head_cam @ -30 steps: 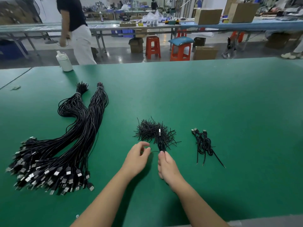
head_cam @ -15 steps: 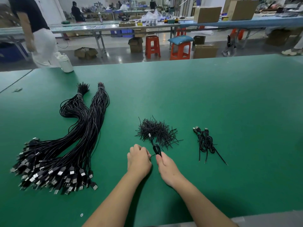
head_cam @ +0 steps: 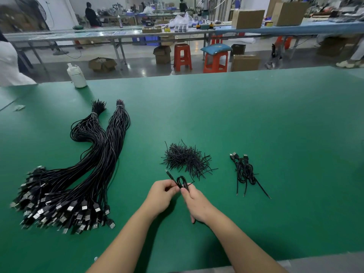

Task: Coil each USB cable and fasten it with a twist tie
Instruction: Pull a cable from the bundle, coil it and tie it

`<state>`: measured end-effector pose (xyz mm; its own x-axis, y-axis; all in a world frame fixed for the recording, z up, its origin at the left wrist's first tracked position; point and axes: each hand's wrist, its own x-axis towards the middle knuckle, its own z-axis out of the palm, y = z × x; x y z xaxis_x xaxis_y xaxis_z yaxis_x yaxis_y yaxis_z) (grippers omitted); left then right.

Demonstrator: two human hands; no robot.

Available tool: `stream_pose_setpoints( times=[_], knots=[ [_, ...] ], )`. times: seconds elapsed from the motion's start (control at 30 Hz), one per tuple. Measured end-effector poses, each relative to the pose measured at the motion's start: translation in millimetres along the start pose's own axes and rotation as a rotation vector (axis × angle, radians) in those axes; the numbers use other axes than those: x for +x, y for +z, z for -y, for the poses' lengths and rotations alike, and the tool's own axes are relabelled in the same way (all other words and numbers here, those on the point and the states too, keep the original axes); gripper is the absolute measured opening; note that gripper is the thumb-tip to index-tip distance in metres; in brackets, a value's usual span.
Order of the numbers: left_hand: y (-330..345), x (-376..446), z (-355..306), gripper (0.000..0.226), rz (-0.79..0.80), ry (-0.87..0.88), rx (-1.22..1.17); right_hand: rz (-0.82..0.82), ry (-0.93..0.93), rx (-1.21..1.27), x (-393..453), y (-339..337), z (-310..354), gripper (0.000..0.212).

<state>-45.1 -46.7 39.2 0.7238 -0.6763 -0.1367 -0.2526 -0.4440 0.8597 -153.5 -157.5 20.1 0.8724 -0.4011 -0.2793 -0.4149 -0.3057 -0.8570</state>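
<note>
USB cable (head_cam: 181,181), thin, black and folded into a small loop, sits pinched between the two hands just above the green felt-topped desk (head_cam: 275,119), at about 6 o'clock from the heap of ties. The left hand (head_cam: 161,196) has its fingers curled round the cable on one side, with the cable's plug end sticking up and away toward 11 o'clock. The right hand (head_cam: 195,201) grips the gathered strands from the other side, thumb and fingers closed on them; a short black end pokes out under its heel. The two hands are close together, nearly touching at the loop.

Just beyond the hands, at 12 o'clock, lies a loose pile of short black twist ties (head_cam: 186,159), bristling in every direction. At 2 o'clock from the hands rests a small cluster of already coiled black cables (head_cam: 244,172), their plugs pointing away and bare tails trailing toward the near edge. Off at 9 to 10 o'clock sprawl two long bound bundles of black USB cables (head_cam: 82,170), silver plugs fanned out near the front edge, banded tips far back. A white plastic bottle (head_cam: 77,76) stands at the far edge at 11 o'clock. Beyond the desk are orange plastic stools (head_cam: 215,61) and brown cardboard boxes (head_cam: 247,18).
</note>
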Motion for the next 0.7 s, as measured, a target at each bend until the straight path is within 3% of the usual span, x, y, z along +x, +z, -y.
stream_pose_setpoints(
  times=[0.17, 0.3, 0.4, 0.47, 0.5, 0.57, 0.7],
  knots=[
    [-3.1, -10.1, -6.7, 0.024, 0.042, 0.033, 0.071, -0.014, 0.026, 0.025, 0.1, -0.6, 1.8, 0.027],
    [0.1, -17.3, -15.9, 0.005, 0.034, 0.200, 0.559, -0.005, 0.070, 0.085, 0.3, -3.2, 4.5, 0.034],
    [-7.7, -22.6, -23.4, 0.013, -0.088, 0.552, 0.960, 0.023, 0.082, 0.180, -0.8, -2.6, 7.8, 0.033],
    [-15.5, -23.5, -28.8, 0.009, -0.104, 0.801, 1.053, 0.049, 0.100, 0.237, -0.7, -2.8, 10.1, 0.032],
    [-19.2, -22.0, -30.5, 0.012, -0.103, 0.844, 1.049, 0.070, 0.110, 0.263, -0.6, -3.3, 11.4, 0.030],
    [-21.5, -18.3, -32.2, 0.020, -0.014, 0.811, 0.970, 0.121, 0.127, 0.308, -0.8, -5.7, 13.6, 0.025],
    [-18.9, -11.9, -33.6, 0.015, 0.123, 0.439, 0.647, 0.159, 0.135, 0.346, -3.0, -7.9, 14.3, 0.026]
  ],
)
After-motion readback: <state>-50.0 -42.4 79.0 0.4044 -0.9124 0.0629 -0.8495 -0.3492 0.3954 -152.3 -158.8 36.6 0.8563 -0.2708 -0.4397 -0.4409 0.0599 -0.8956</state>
